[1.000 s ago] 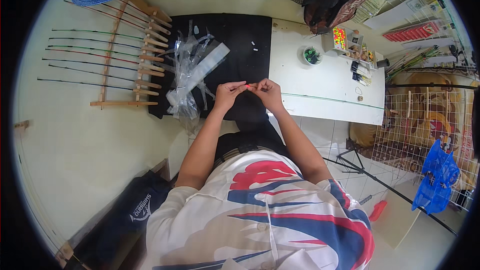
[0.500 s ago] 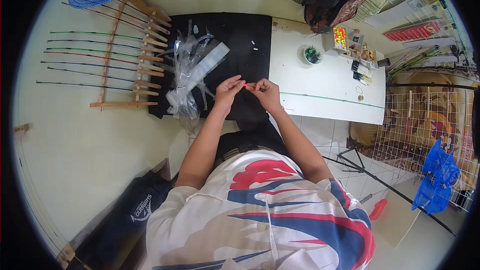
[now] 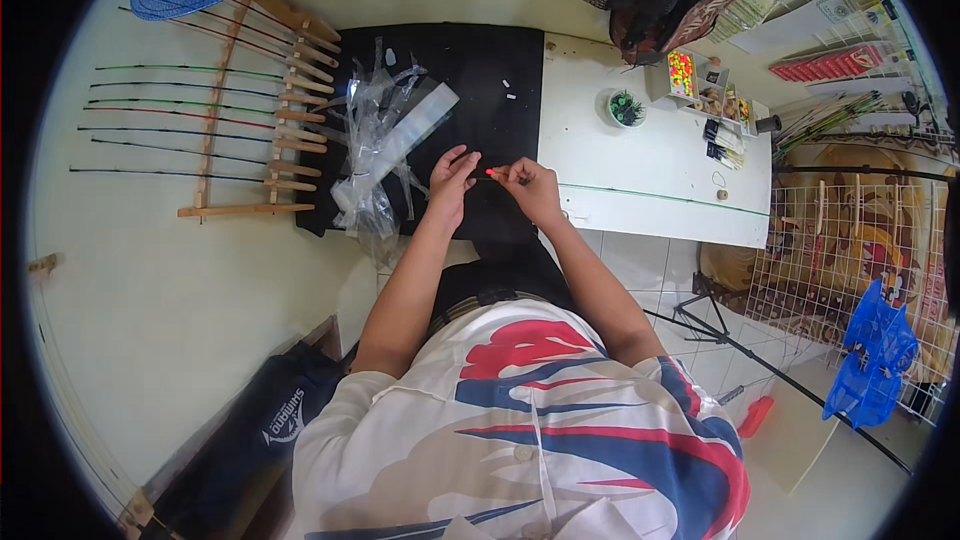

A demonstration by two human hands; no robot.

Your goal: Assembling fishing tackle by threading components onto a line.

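Beside clear plastic (image 3: 412,130), the left hand (image 3: 453,183) is being held unclenched, a red piece (image 3: 490,172) being pinched by the right hand (image 3: 531,185).

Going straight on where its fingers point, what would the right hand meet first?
Most likely the left hand, just beyond the small red piece that the right hand pinches, though depth is unclear.
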